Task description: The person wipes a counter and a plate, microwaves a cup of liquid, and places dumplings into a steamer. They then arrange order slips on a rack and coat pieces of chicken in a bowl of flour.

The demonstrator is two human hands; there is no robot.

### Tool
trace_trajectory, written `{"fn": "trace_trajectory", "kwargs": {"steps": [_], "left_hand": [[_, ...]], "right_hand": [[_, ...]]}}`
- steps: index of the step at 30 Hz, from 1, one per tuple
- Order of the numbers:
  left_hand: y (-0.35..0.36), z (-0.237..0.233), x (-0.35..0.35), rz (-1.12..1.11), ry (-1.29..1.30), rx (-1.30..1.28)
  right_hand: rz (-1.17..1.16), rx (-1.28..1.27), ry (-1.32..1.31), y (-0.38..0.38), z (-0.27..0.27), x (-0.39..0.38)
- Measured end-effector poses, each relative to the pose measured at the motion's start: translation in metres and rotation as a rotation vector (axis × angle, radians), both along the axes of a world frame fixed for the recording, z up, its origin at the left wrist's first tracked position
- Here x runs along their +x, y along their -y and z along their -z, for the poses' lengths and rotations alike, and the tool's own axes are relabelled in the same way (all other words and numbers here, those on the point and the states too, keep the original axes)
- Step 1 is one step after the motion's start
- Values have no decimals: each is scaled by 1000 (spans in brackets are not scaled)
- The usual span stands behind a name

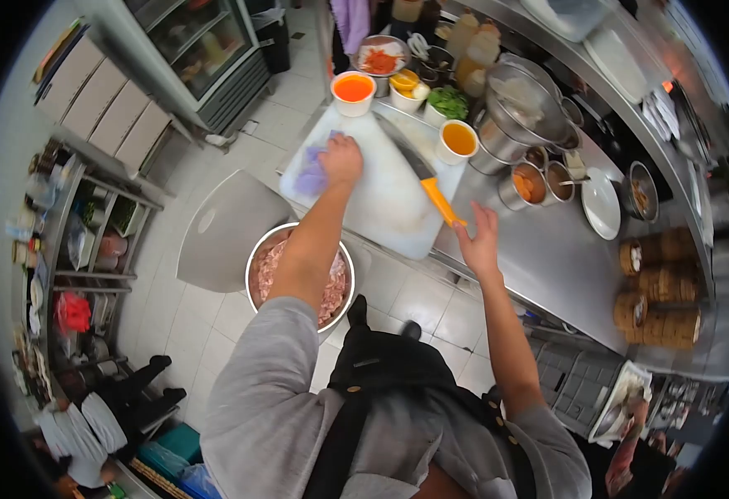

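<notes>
On the left part of a white cutting board [389,212], my left hand [342,160] is closed on a purple cloth [310,173] that lies against the surface. A knife with a yellow handle [441,200] rests on the board, its dark blade pointing up and left. Beside the end of that handle is my right hand [478,239], fingers apart, holding nothing. Below my left forearm stands a metal bowl [350,287] of raw minced or chopped meat [334,291], partly hidden by the arm.
Tubs of orange sauce [354,88], yellow liquid [459,140] and green leaves [448,102] line the board's far edge. Metal pots [497,137], a white oval plate [601,204] and bamboo steamers [655,287] stand right. Other people [98,428] are at lower left and lower right.
</notes>
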State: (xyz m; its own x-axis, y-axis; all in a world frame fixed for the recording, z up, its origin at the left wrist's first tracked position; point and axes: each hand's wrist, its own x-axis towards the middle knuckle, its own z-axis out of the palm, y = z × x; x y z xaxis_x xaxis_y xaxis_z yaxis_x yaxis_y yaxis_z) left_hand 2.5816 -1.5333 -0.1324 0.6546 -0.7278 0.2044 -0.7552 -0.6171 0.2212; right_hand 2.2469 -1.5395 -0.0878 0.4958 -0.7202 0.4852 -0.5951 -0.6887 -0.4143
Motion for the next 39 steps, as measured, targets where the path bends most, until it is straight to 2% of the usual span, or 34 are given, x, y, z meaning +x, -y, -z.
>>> {"fn": "trace_trajectory", "kwargs": {"steps": [1, 2, 3, 4, 6, 7, 9, 10, 12, 14, 15, 20, 21, 22, 23, 24, 25, 26, 27, 28, 30, 32, 34, 35, 36, 37, 38, 39], "left_hand": [[-1, -1, -28, 19, -4, 6], [-9, -7, -58, 309, -13, 78], [-10, -15, -76, 590, -19, 144], [-3, -15, -70, 600, -2, 136], [10, -4, -47, 257, -118, -270], [13, -29, -43, 81, -122, -289], [28, -10, -41, -68, -204, -241], [23, -10, -55, -73, -192, -236], [9, -12, -100, 230, 22, 8], [-15, -3, -131, 358, 108, 17], [-31, 1, -143, 429, 49, 43], [-116, -7, -186, 823, -126, 115], [-130, -11, -186, 815, -119, 120], [-143, -26, -188, 824, -264, 145], [-154, -33, -185, 831, -412, 167], [-158, -35, -160, 754, -400, 70], [-162, -64, -138, 556, -328, 73], [-157, -58, -98, 367, -356, -30], [-153, -64, -58, 384, -198, -186], [-147, -84, -39, 251, -138, -292], [-113, -64, 18, 129, 100, -366], [-83, -4, 35, 238, -56, -119], [-97, 20, -20, 560, 179, -36], [-118, -2, -39, 770, -157, -46], [-143, -18, -47, 856, -356, -33], [-181, -31, -40, 790, -383, -47], [-214, -26, -13, 709, -387, -166], [-249, -31, 21, 601, -354, -323]], "right_hand": [[54, 214, 66, -18, -21, -14], [104, 426, 144, -36, -30, -28], [110, 469, 215, -47, -23, -49], [113, 504, 294, -56, -14, -70], [207, 558, 366, -83, 2, -109], [212, 559, 371, -95, 10, -124], [252, 701, 309, -119, 24, -142], [244, 710, 317, -133, 33, -148], [200, 848, 316, -152, 51, -151], [147, 940, 313, -166, 68, -151], [112, 1019, 296, -176, 76, -151], [-46, 1096, 307, -195, 98, -144], [-57, 1100, 311, -196, 102, -141], [-46, 1143, 403, -194, 103, -137], [-33, 1186, 494, -191, 102, -133], [-22, 1191, 514, -189, 99, -131], [-19, 1195, 513, -192, 96, -126], [22, 1238, 518, -197, 93, -122], [66, 1274, 524, -200, 93, -116], [72, 1271, 496, -209, 102, -107], [34, 1240, 350, -231, 133, -69], [26, 1203, 278, -259, 149, -22], [-102, 1296, 201, -299, 155, 21], [-65, 1307, 211, -313, 161, 30], [-8, 1414, 187, -325, 170, 39], [59, 1526, 168, -340, 178, 39], [239, 1612, 262, -346, 196, 39], [301, 1601, 305, -345, 214, 42]]}}
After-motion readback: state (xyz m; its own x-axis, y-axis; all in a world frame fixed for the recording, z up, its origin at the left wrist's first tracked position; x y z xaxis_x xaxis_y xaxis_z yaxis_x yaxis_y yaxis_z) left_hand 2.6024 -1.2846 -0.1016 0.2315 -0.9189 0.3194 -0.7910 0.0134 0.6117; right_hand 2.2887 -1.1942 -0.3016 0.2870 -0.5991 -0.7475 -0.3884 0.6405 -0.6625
